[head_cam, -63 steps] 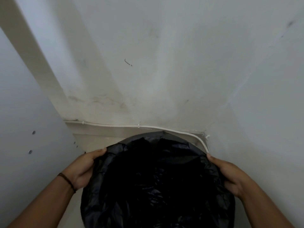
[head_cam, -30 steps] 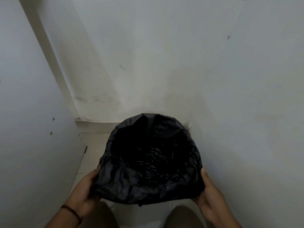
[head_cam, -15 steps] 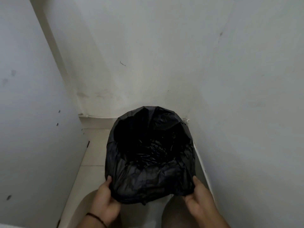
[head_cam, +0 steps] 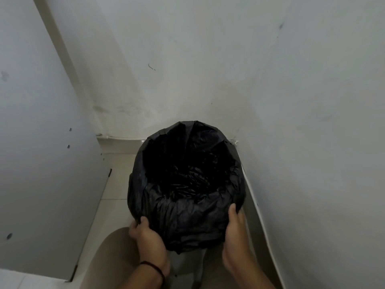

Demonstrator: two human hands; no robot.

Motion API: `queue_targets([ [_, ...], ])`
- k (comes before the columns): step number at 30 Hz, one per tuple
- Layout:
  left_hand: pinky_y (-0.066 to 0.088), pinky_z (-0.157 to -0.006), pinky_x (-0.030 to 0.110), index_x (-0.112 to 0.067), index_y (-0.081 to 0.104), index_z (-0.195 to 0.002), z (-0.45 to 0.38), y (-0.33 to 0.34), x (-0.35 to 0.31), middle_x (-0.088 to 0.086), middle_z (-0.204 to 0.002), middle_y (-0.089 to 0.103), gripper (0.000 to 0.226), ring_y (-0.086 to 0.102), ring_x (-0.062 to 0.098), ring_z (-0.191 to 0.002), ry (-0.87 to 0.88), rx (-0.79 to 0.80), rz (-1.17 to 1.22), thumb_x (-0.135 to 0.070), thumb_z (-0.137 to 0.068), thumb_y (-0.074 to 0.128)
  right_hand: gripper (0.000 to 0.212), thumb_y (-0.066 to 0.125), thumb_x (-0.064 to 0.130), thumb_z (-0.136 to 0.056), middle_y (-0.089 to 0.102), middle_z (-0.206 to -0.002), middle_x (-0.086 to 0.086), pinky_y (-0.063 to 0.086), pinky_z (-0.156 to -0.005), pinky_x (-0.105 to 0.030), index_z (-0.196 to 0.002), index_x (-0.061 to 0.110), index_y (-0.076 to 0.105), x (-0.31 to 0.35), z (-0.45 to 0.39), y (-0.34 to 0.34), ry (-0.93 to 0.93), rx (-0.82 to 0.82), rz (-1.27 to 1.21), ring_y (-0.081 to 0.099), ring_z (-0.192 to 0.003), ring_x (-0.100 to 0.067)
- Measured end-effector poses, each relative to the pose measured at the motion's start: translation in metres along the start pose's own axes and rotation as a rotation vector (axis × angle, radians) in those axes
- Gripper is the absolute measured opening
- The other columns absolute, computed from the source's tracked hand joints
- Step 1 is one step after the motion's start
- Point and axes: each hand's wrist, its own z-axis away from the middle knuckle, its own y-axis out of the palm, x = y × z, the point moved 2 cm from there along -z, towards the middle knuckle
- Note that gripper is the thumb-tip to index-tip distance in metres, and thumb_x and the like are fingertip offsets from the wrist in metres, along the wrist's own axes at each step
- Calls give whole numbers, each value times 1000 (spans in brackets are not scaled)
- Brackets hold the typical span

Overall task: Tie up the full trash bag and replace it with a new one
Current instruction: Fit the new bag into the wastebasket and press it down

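A: Hands?
B: Left hand [head_cam: 145, 236] & right hand [head_cam: 234, 230] both pinch the bag [head_cam: 187, 205] skirt, prob. tugging it snug down the bin.
A: Bag where?
B: Over bin, floor corner by wall [head_cam: 208, 69].

pale tiled floor [head_cam: 116, 176], bag-lined bin [head_cam: 187, 207] standing
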Motion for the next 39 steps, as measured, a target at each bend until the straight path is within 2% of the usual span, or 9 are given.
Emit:
queue_targets([
  [6, 49, -92, 44, -22, 48, -111, 23, 14, 24, 12, -115, 59, 15, 58, 29, -100, 92, 171, -386, -19, -98, 41, 33, 34, 23, -101, 54, -123, -6, 45, -95, -36, -127, 12, 50, -12, 10, 15, -96, 38, 474, 53, -109, -23],
  [10, 51, -77, 39, -18, 54, -104, 19, 18, 30, 12, -103, 62, 13, 60, 28, -91, 57, 192, -432, -18, -97, 43, 12, 40, 13, -99, 56, -97, -1, 40, -59, -16, -110, 12, 44, -8, 14, 15, -211, -9, 550, 54, -82, -13],
  [14, 50, -76, 40, -7, 55, -107, 19, 22, 30, 20, -108, 61, 18, 58, 29, -91, -74, 285, -321, -5, -93, 43, 12, 43, 10, -96, 54, -75, -2, 36, -50, -15, -91, 5, 52, -6, 16, 19, -201, 34, 645, 48, -64, -9],
  [18, 50, -85, 42, -13, 58, -112, 19, 24, 27, 14, -111, 63, 30, 58, 30, -104, -209, 390, -225, -1, -93, 38, 16, 47, 15, -91, 49, -81, -9, 31, -58, -31, -89, 0, 52, -4, 25, 22, -59, 120, 655, 44, -69, -19],
  [23, 54, -81, 40, -9, 60, -114, 22, 21, 34, 19, -109, 66, 27, 63, 30, -102, -244, 479, -365, -11, -95, 41, 17, 49, 24, -91, 57, -105, -7, 49, -84, -34, -102, 13, 54, -15, 24, 26, -133, 176, 911, 56, -96, -21],
  [26, 54, -76, 37, -5, 62, -104, 22, 23, 35, 20, -100, 65, 21, 64, 28, -92, -109, 440, -531, -9, -93, 44, 11, 44, 19, -94, 56, -107, -8, 46, -79, -29, -100, 12, 50, -16, 24, 26, -205, 138, 979, 56, -95, -21],
  [31, 51, -74, 36, -4, 64, -92, 40, 25, 29, 16, -93, 67, 21, 61, 24, -85, -176, 489, -498, -7, -92, 43, 11, 48, 16, -95, 58, -95, -2, 44, -62, -18, -99, 17, 38, -13, 31, 22, -320, 49, 837, 58, -83, -16],
  [35, 45, -60, 29, -1, 63, -82, 47, 27, 27, 11, -67, 63, 23, 57, 21, -70, -266, 566, -439, -6, -91, 42, 10, 36, 20, -98, 47, -103, -2, 38, -76, -25, -95, 16, 45, -16, 32, 19, -441, 117, 1212, 52, -96, -19],
  [39, 44, -69, 33, -2, 59, -88, 38, 27, 26, 13, -81, 56, 21, 54, 26, -80, -219, 558, -518, -12, -90, 40, 31, 34, 31, -96, 41, -123, -4, 37, -90, -30, -118, 14, 47, -14, 35, 19, -523, 240, 1438, 45, -114, -22],
])
